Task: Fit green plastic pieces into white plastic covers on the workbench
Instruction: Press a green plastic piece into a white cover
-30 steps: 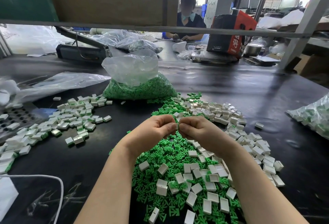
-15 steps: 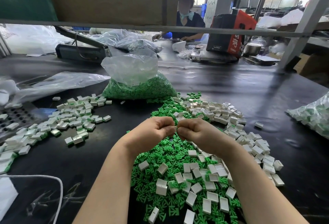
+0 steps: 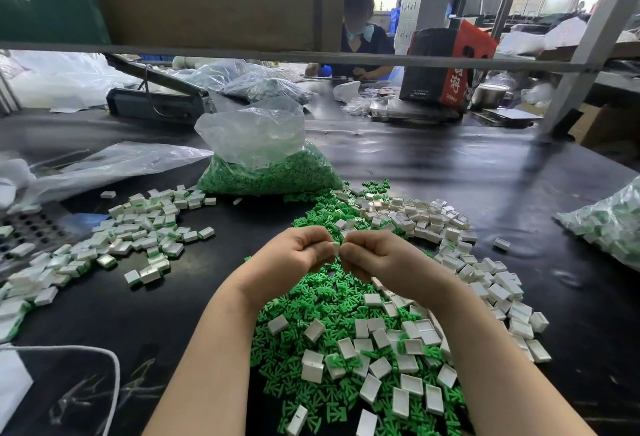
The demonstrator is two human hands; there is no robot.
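Green plastic pieces [image 3: 313, 300] are lying heaped on the black workbench [image 3: 450, 165], and this heap is serving as the landmark for all positions below. White plastic covers [image 3: 408, 363] are lying scattered on top of the heap and spreading off its right side. Above the middle of the heap, the left hand [image 3: 294, 257] and the right hand [image 3: 375, 257] are meeting fingertip to fingertip, both with fingers curled tightly inward. Between them they are pinching a single white cover [image 3: 335, 247], of which only a small edge is showing; whether a green piece is sitting inside it cannot be told. Both forearms are reaching in across the near side of the heap. Left of the heap, well apart, assembled white-and-green units [image 3: 138, 234] are lying in a loose spread. Just behind the heap, a clear plastic bag [image 3: 256, 155] is standing open and holding more green pieces. Far to the right of the heap, a second filled bag [image 3: 609, 224] is resting at the bench edge. Beyond the bag behind the heap, another person [image 3: 360, 37] is sitting at the far side of the bench.
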